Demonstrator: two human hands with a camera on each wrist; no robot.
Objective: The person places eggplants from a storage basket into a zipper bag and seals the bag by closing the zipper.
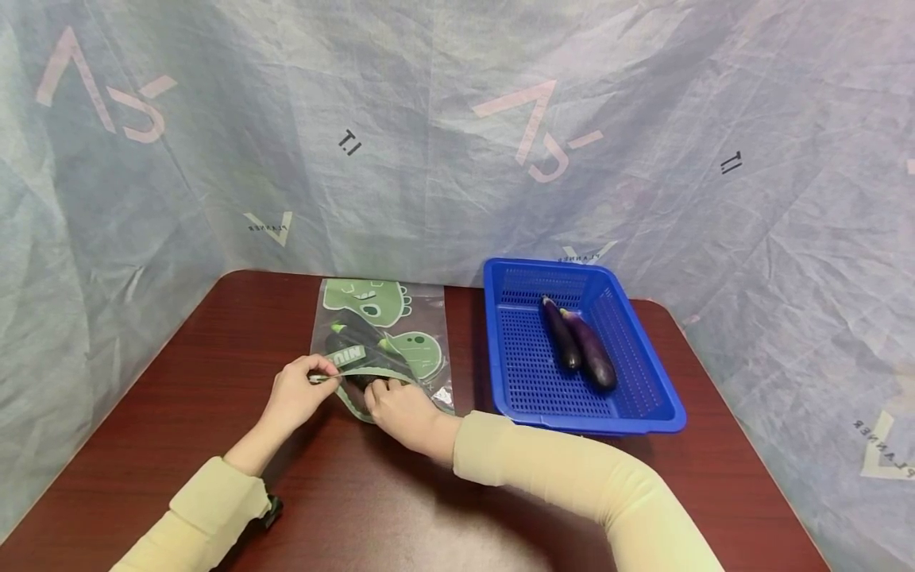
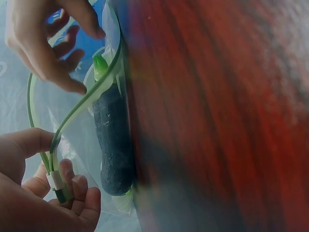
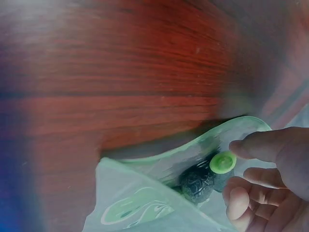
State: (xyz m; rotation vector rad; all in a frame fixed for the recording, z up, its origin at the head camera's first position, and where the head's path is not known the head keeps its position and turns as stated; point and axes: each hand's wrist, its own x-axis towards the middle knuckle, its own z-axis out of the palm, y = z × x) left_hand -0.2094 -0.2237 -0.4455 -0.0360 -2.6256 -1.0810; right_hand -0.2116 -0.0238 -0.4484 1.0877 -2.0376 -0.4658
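A clear zip bag with green cartoon prints lies on the table, its mouth toward me. My left hand pinches one end of the bag's green-edged mouth beside a white-and-green slider. The mouth gapes, and my right hand is at it with fingers apart and loosely bent. Inside the bag lie dark, long vegetables with bright green stem ends; their kind is unclear through the plastic. In the right wrist view, the thumb is close to a green stem end; whether they touch, I cannot tell.
A blue plastic basket stands right of the bag. Two purple eggplants, one slimmer and one thicker, lie in it side by side. Grey printed cloth hangs behind and around the reddish-brown table.
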